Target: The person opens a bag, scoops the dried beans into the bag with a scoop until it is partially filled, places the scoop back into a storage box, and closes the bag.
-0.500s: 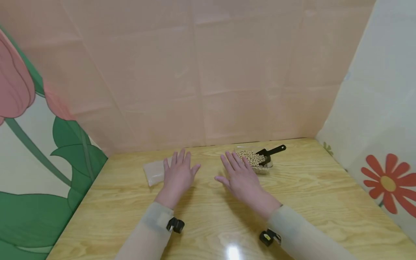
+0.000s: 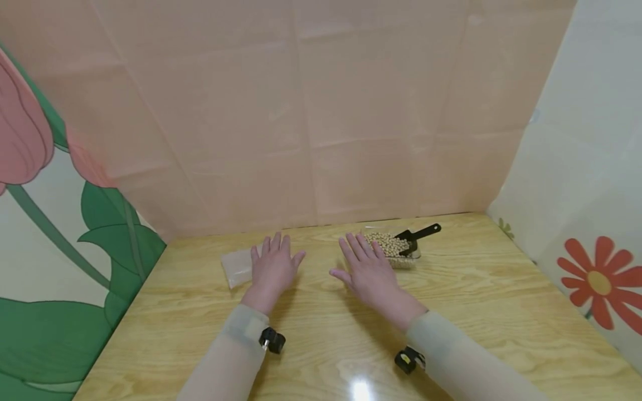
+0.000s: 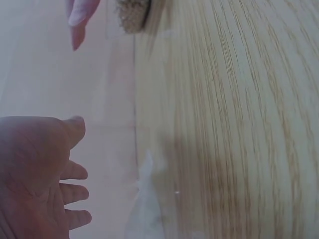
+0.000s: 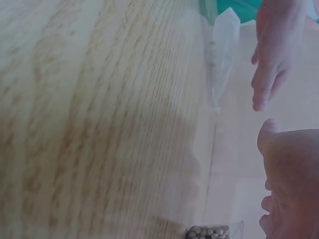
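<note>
At lower centre we hold our left hand (image 2: 273, 273) by the bag (image 2: 237, 267), right hand (image 2: 372, 278) by the beans (image 2: 389, 244), both grips wide

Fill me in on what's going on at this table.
A person holds both hands, fingers spread, above the wooden table, gripping nothing. The left hand is nearest a pale plastic bag lying there. The right hand is by a clear container of pale round beans, with a black scoop resting in them, its handle sticking out.
</note>
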`<state>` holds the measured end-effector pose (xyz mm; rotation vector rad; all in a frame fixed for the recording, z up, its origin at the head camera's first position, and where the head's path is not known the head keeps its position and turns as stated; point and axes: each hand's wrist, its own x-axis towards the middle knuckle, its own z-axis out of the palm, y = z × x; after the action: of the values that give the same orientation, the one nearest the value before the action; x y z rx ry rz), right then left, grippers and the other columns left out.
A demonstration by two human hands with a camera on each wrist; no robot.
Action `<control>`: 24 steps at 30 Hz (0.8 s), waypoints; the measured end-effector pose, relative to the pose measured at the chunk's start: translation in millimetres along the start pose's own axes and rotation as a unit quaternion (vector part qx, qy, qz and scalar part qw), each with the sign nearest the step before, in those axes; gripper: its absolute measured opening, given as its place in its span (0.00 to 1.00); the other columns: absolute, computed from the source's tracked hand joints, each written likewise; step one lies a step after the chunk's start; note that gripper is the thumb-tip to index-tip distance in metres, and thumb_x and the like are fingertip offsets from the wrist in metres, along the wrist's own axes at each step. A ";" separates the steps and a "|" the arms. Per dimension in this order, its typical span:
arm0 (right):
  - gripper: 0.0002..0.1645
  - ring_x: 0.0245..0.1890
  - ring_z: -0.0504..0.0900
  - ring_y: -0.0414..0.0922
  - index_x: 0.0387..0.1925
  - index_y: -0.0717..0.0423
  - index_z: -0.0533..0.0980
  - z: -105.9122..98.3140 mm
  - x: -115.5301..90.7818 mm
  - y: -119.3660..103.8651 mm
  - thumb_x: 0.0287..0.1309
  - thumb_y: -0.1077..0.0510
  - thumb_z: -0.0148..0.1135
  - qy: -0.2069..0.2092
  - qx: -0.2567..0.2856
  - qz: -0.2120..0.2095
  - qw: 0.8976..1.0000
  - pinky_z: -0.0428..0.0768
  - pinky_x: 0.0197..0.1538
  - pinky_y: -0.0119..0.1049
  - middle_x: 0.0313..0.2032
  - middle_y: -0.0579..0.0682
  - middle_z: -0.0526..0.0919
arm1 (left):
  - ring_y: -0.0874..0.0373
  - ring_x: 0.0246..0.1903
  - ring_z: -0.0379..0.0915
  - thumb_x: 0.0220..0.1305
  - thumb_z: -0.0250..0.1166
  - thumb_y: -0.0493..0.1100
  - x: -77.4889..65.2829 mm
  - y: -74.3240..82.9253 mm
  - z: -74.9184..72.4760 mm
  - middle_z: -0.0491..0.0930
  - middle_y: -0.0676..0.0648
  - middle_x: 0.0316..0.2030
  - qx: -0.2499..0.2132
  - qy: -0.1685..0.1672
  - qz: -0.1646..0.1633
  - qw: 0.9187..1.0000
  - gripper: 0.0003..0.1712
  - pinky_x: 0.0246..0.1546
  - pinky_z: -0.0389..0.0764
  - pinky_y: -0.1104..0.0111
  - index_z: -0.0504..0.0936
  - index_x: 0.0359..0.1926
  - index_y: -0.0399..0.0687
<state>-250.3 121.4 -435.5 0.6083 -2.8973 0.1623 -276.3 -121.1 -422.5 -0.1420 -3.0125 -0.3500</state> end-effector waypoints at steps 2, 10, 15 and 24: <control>0.51 0.87 0.45 0.60 0.89 0.57 0.51 2.9 2.1 1.0 0.84 0.28 0.41 -0.003 -0.002 0.002 1.000 0.46 0.83 0.64 0.87 0.59 0.46 | 0.34 0.84 0.48 0.86 0.52 0.65 1.9 -1.5 1.6 0.57 0.37 0.85 0.002 0.000 -0.005 1.000 0.42 0.79 0.44 0.31 0.64 0.85 0.43; 0.51 0.87 0.44 0.61 0.89 0.57 0.51 1.4 6.5 -2.0 0.84 0.29 0.44 -0.012 0.002 0.006 1.000 0.44 0.83 0.63 0.87 0.59 0.46 | 0.33 0.83 0.51 0.86 0.54 0.63 8.7 -4.9 4.9 0.60 0.35 0.83 0.006 -0.006 -0.015 1.000 0.41 0.79 0.48 0.31 0.65 0.84 0.41; 0.51 0.86 0.47 0.62 0.88 0.58 0.52 5.0 9.8 -2.5 0.84 0.29 0.43 -0.005 0.008 -0.003 1.000 0.46 0.83 0.63 0.87 0.61 0.48 | 0.32 0.83 0.50 0.87 0.53 0.63 12.4 -8.3 8.9 0.61 0.33 0.83 0.000 -0.013 -0.023 1.000 0.41 0.79 0.47 0.31 0.65 0.84 0.40; 0.50 0.85 0.52 0.62 0.87 0.59 0.56 10.0 15.6 -3.4 0.84 0.29 0.45 0.013 0.002 -0.016 1.000 0.50 0.83 0.65 0.86 0.61 0.52 | 0.32 0.82 0.52 0.87 0.52 0.62 18.2 -14.5 14.3 0.62 0.33 0.82 -0.001 -0.025 -0.032 0.999 0.40 0.79 0.48 0.32 0.65 0.84 0.39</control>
<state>-264.5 110.8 -442.0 0.6487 -2.8607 0.1707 -297.2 -130.3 -437.6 -0.0555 -3.0706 -0.3620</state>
